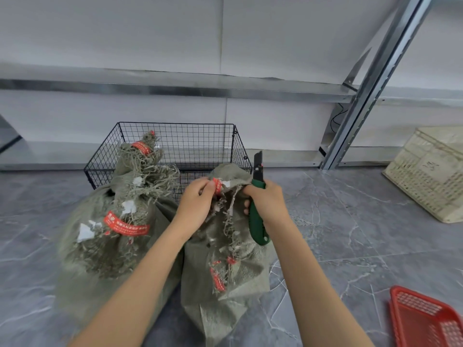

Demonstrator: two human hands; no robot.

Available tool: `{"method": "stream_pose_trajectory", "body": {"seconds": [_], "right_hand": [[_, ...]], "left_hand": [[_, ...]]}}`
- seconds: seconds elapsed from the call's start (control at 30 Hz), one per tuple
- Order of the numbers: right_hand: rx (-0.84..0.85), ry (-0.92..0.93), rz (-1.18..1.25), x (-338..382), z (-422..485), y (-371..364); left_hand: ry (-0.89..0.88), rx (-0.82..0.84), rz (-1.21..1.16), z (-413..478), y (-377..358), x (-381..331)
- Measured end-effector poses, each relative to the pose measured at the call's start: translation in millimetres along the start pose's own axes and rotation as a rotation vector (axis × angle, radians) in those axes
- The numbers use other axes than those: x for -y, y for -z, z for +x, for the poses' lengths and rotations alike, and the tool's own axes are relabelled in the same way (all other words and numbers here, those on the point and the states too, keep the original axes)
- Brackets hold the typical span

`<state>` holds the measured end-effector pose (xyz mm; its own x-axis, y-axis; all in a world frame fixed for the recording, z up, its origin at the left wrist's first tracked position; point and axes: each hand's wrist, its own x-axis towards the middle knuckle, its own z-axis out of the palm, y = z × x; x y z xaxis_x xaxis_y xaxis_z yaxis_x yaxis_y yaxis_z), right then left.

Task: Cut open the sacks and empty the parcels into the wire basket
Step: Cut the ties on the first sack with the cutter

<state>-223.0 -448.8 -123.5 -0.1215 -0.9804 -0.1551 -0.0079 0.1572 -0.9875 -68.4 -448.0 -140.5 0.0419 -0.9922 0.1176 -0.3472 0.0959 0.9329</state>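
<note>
Two grey-green woven sacks with frayed tops and red tape stand on the floor in front of a black wire basket (220, 141). The left sack (107, 236) is tied shut with red tape around its neck. My left hand (198, 201) pinches the bunched top of the right sack (225, 266) at its red tape. My right hand (265, 201) grips a green utility knife (258, 216), blade pointing up, right beside that sack's neck. No parcels are visible.
A metal shelf rack stands against the white wall behind the basket, with its upright (368, 96) to the right. A cream plastic crate (431, 174) lies tilted at the far right. A red plastic basket (426, 319) sits at the bottom right on the grey tiled floor.
</note>
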Motion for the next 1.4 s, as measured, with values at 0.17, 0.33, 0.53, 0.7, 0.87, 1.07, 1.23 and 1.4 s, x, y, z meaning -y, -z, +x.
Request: {"method": "stream_pose_trajectory", "body": {"seconds": [0.17,0.33,0.53,0.7,0.87,1.07,1.23,1.4], "right_hand": [[0.049,-0.055,0.108,1,-5,-6],[0.165,-0.146,0.132,1,-8,-1],[0.052,-0.141,0.159,-11,-4,26],[-0.036,-0.117,0.073,-36,-5,50],[-0.11,-0.103,0.077,-61,-5,73],[-0.257,-0.068,-0.076,-112,-3,94],[-0.398,-0.176,-0.279,-173,-1,104],[-0.267,-0.426,-0.525,-241,-4,114]], "left_hand": [[-0.017,0.046,-0.156,-17,-13,-5],[-0.071,0.028,-0.132,-21,-22,-9],[-0.228,-0.047,0.17,-26,-46,0],[-0.3,-0.042,0.299,-39,-73,16],[-0.34,-0.011,0.449,-58,-95,43],[-0.424,0.007,0.558,-68,-107,61],[-0.516,0.047,0.643,-74,-113,79],[-0.617,0.041,0.726,-70,-117,94]]}}
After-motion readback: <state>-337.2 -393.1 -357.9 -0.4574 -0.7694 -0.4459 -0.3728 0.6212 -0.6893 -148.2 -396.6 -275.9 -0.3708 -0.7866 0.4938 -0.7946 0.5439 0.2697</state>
